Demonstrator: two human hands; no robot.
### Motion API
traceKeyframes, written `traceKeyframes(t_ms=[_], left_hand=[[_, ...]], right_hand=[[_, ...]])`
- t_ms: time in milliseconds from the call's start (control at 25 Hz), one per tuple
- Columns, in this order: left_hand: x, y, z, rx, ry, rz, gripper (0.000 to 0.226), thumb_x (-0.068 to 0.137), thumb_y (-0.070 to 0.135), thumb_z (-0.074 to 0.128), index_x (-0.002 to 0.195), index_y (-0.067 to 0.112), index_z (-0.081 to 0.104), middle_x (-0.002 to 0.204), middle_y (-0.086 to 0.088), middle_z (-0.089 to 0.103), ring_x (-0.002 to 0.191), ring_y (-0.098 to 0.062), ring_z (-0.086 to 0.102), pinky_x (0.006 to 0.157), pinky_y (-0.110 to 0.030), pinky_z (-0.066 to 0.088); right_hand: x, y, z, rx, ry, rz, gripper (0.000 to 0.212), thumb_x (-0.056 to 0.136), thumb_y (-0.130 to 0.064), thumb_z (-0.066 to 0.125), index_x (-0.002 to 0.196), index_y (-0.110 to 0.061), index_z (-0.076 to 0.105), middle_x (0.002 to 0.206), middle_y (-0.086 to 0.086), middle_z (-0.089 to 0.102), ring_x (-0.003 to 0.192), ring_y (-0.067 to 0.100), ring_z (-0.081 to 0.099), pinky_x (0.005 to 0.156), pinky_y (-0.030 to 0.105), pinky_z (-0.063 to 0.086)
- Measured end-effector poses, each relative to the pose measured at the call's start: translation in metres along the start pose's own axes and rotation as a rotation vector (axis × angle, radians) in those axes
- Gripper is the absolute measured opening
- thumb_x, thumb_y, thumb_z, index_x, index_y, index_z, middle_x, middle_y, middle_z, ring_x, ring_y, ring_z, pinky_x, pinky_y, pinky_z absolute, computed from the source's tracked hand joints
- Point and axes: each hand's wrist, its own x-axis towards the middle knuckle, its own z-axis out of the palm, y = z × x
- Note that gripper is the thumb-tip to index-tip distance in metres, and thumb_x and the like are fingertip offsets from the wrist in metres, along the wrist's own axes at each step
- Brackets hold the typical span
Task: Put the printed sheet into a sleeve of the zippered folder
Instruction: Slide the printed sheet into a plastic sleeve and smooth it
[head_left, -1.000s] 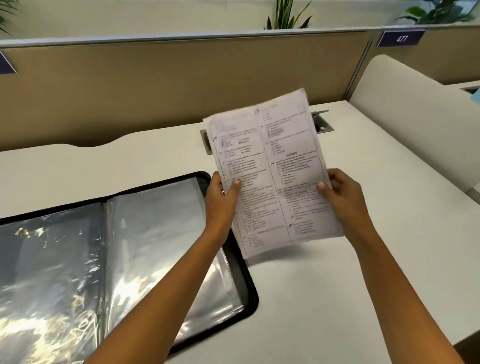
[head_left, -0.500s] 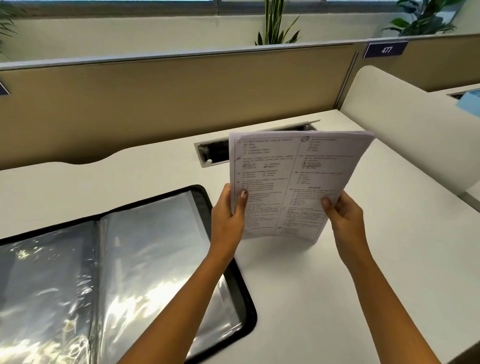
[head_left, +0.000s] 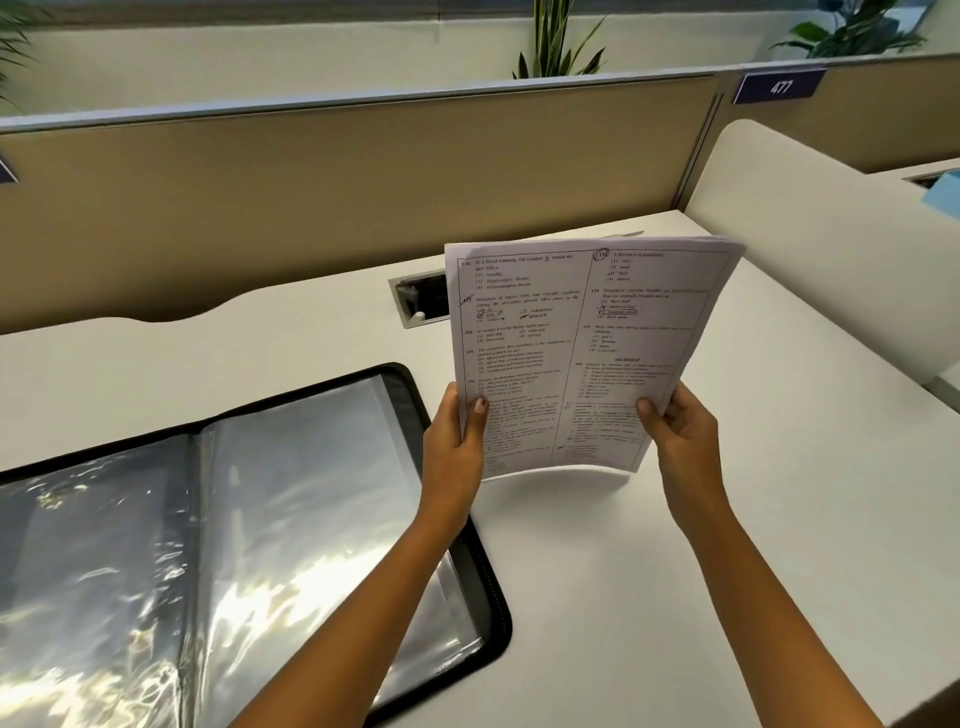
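Observation:
The printed sheet (head_left: 561, 343), white with two columns of small text and pen marks, stands nearly upright above the white desk, its bottom edge close to the surface. My left hand (head_left: 457, 447) pinches its lower left edge, and my right hand (head_left: 680, 436) grips the lower right edge. The zippered folder (head_left: 493, 597) lies open flat at the left, black-rimmed. Its glossy clear sleeves (head_left: 291, 519) face up and reflect light. My left forearm crosses over the folder's right page.
A recessed cable port (head_left: 421, 301) sits in the white desk (head_left: 727, 571) behind the sheet. A tan partition (head_left: 337, 197) runs along the back, a white divider (head_left: 831, 249) along the right. Plants stand behind the partition.
The sheet has turned from tilted left to squarely upright and dropped toward the desk, with both hands still on its lower edges. The camera has tilted up slightly.

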Motion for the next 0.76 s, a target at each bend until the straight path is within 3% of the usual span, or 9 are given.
traceKeyframes(t_ms=[160, 320, 440, 640, 760], left_hand=[[-0.008, -0.01, 0.001, 0.014, -0.003, -0.058, 0.023, 0.1, 0.024, 0.04, 0.12, 0.026, 0.049, 0.117, 0.008, 0.059, 0.109, -0.011, 0.058, 0.088, -0.027, 0.054], [-0.001, -0.002, -0.015, 0.042, 0.064, -0.062, 0.017, 0.1, 0.027, 0.041, 0.102, 0.042, 0.05, 0.106, 0.019, 0.061, 0.097, -0.005, 0.062, 0.073, -0.02, 0.056], [0.008, 0.002, -0.045, 0.064, 0.132, -0.077, 0.015, 0.098, 0.029, 0.045, 0.105, 0.037, 0.055, 0.102, 0.024, 0.064, 0.089, 0.0, 0.065, 0.064, -0.014, 0.056], [0.02, -0.011, -0.114, 0.246, 0.189, -0.158, 0.026, 0.101, 0.031, 0.038, 0.117, 0.023, 0.057, 0.109, 0.005, 0.067, 0.094, -0.014, 0.066, 0.084, -0.031, 0.056], [0.019, -0.028, -0.162, 0.535, 0.245, -0.11, 0.03, 0.101, 0.019, 0.038, 0.123, 0.015, 0.059, 0.115, 0.0, 0.066, 0.098, -0.012, 0.063, 0.088, -0.019, 0.047]], right_hand=[[-0.006, 0.008, 0.01, -0.248, 0.08, 0.017, 0.022, 0.095, -0.007, 0.052, 0.113, -0.018, 0.059, 0.106, 0.0, 0.067, 0.098, 0.02, 0.063, 0.085, 0.029, 0.054], [-0.004, -0.003, 0.026, -0.449, 0.076, -0.142, 0.01, 0.096, -0.015, 0.051, 0.104, -0.011, 0.058, 0.094, -0.002, 0.065, 0.079, 0.017, 0.063, 0.059, 0.008, 0.051], [0.004, -0.014, 0.046, -0.482, -0.028, -0.185, 0.011, 0.096, -0.015, 0.052, 0.104, -0.013, 0.059, 0.096, -0.004, 0.066, 0.08, 0.009, 0.065, 0.062, 0.008, 0.053], [0.014, -0.013, 0.099, -0.398, -0.173, -0.041, 0.015, 0.094, -0.013, 0.054, 0.108, -0.011, 0.06, 0.106, 0.002, 0.07, 0.09, 0.022, 0.068, 0.078, 0.037, 0.058], [0.018, -0.005, 0.133, -0.34, -0.217, 0.035, 0.018, 0.095, -0.016, 0.053, 0.111, -0.012, 0.059, 0.108, 0.003, 0.07, 0.092, 0.022, 0.068, 0.081, 0.04, 0.059]])
